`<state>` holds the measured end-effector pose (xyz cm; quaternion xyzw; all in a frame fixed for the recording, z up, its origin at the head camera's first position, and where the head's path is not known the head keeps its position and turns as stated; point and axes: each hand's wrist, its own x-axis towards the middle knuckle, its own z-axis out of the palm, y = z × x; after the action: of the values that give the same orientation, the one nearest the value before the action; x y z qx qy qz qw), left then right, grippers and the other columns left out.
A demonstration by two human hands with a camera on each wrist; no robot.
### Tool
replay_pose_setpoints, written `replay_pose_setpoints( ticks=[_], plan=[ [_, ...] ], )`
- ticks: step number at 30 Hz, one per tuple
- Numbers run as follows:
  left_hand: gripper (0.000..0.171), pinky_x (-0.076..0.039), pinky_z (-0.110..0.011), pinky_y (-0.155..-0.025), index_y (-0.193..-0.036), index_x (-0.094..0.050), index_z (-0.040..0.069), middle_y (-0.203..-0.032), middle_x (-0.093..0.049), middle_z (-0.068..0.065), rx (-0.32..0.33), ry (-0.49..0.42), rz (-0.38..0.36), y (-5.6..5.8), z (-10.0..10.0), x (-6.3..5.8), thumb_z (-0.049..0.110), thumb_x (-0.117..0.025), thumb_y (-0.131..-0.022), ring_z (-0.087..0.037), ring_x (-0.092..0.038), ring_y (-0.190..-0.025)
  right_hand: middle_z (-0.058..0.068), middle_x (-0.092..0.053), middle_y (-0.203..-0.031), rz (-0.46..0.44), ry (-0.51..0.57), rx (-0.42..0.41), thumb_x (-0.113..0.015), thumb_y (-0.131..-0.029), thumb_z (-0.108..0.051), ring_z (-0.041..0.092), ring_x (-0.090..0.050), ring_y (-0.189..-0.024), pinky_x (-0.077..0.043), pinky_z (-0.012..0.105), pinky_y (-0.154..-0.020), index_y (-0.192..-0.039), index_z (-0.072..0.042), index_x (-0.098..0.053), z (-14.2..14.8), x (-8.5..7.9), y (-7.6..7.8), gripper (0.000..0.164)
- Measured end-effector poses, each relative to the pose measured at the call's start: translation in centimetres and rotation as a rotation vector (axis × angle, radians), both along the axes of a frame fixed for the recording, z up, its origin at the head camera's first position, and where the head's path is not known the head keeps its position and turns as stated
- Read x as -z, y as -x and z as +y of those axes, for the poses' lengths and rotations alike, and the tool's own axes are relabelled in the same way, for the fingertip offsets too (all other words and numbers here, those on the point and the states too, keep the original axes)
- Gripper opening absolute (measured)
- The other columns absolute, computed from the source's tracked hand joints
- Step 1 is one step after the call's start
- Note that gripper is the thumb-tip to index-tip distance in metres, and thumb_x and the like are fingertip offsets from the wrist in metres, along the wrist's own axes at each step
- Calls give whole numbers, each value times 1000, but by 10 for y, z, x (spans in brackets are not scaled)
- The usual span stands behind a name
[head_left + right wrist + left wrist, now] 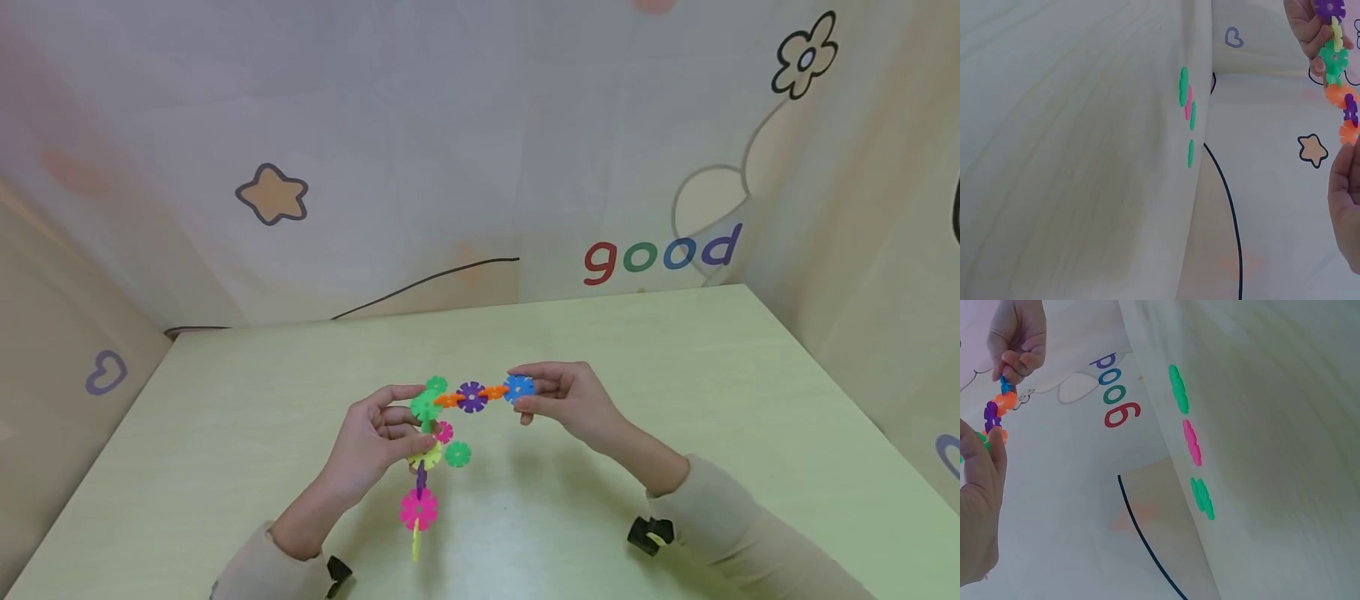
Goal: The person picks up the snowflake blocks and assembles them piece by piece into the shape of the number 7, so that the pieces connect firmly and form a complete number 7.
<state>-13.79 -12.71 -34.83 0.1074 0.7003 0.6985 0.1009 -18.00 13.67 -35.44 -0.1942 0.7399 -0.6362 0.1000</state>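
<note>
A chain of notched plastic snowflake discs hangs between the two hands above the table. My left hand point(371, 442) holds its corner, thumb at a yellow disc point(429, 458) and index finger at a green disc point(425, 407). Below the thumb dangle a purple disc point(422, 479), a pink disc point(418, 509) and an edge-on yellow disc point(416, 542). Rightward run an orange disc point(447, 401), a purple disc point(472, 397), another orange disc point(493, 392) and a blue disc point(521, 388). My right hand point(573, 404) pinches the blue disc; its far edge is hidden by fingers.
Several loose discs lie flat on the pale table point(262, 375), among them a green disc point(1178, 389) and a pink disc point(1192, 442). A printed cloth backdrop point(420, 167) stands behind the table. Black wrist mounts point(649, 535) show under the sleeves.
</note>
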Motion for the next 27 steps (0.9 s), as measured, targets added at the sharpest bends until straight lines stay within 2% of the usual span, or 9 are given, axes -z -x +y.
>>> replay_pose_setpoints(
  ticks=[5,10,14,20,24,27],
  plan=[
    [58,-53,-27,-65,-126,-42,-8,-92,-65,-18,-9,0,8,0,1,1,-8,-69,-74,-15,-64,-71,20,-65,-79,27,-9,0,-67,-80,-2,20,-65,-65,-51,30,-78,-116,5,-58,-5,1,0,38],
    [59,-53,-26,-64,-126,-41,-8,-92,-65,-18,-16,-7,6,0,0,3,-9,-69,-74,-15,-64,-71,14,-66,-78,39,-17,7,-67,-81,-4,20,-65,-67,-51,29,-79,-118,3,-58,-5,-1,-1,39],
    [59,-52,-25,-59,-126,-40,-5,-91,-65,-16,-3,10,-2,1,1,5,-8,-69,-74,-15,-64,-70,13,-65,-77,59,-10,1,-65,-83,-4,20,-64,-68,-50,30,-80,-121,2,-56,-3,-3,0,39],
    [62,-52,-27,-60,-129,-37,3,-89,-61,-13,16,70,-24,2,3,7,-5,-69,-76,-18,-62,-70,10,-63,-75,43,-26,-7,-65,-83,-6,21,-64,-70,-50,29,-80,-122,0,-55,-3,-2,-1,40],
    [62,-52,-28,-67,-133,-38,12,-99,-57,-17,37,140,0,3,5,9,-2,-66,-79,-21,-63,-72,10,-66,-78,26,-46,-10,-66,-83,-6,21,-65,-71,-50,30,-80,-121,0,-56,-6,-1,-2,40],
    [60,-52,-26,-67,-133,-40,15,-102,-53,-21,41,179,29,3,7,9,-3,-63,-81,-24,-63,-69,10,-66,-79,17,-43,-18,-66,-83,-6,22,-65,-70,-50,31,-81,-121,1,-56,-9,0,-4,40]
  ],
)
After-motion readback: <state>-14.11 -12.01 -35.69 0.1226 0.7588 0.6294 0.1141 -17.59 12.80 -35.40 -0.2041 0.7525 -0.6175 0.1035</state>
